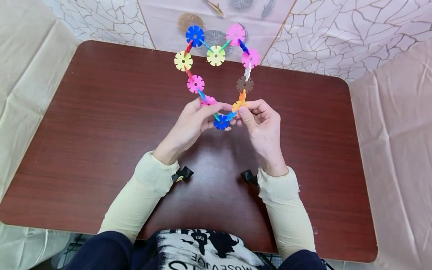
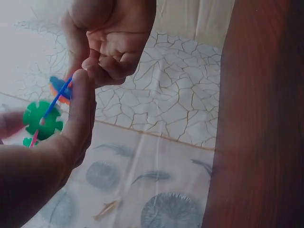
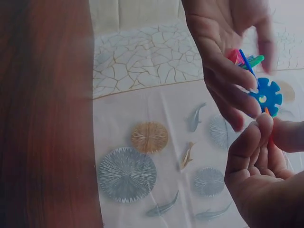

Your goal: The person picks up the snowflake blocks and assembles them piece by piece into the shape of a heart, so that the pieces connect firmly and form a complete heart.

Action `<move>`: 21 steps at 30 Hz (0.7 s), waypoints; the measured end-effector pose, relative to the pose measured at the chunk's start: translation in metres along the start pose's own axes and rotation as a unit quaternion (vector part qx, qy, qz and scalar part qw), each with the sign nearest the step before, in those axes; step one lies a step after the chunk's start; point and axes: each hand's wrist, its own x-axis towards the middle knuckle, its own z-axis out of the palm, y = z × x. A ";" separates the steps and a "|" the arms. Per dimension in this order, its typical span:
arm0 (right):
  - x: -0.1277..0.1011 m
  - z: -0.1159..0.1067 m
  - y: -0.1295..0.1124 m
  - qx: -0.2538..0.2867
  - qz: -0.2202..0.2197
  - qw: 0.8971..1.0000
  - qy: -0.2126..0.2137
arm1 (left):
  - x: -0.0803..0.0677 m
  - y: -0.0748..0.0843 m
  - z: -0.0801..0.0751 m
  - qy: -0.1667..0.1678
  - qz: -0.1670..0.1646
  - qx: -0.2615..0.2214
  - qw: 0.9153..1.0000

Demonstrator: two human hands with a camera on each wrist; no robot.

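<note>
A heart-shaped ring of slotted plastic snowflake discs hangs between both hands, above the tabletop. My left hand [image 1: 189,122] holds the ring's lower left side at a pink disc [image 1: 208,101], which the thumb partly covers. My right hand [image 1: 264,125] pinches an orange disc [image 1: 240,106] on the lower right side between thumb and index finger. Below and between the hands, a dark blue disc [image 1: 221,122] forms the bottom point. A lighter blue disc [image 3: 270,97] joins it to the orange one. In the left wrist view, a green disc [image 2: 42,119] shows beside my left fingers.
A brown wooden table [image 1: 101,150] lies under the hands. Patterned cloth [image 1: 324,33] hangs behind its far edge, and pale cloth covers both sides. Small black wrist cameras [image 1: 182,174] sit at the cuffs of the pale sleeves [image 1: 141,195].
</note>
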 end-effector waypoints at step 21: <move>-0.003 0.011 -0.006 -0.043 -0.010 0.998 0.043 | 0.004 -0.007 0.010 0.018 -0.030 -0.043 0.998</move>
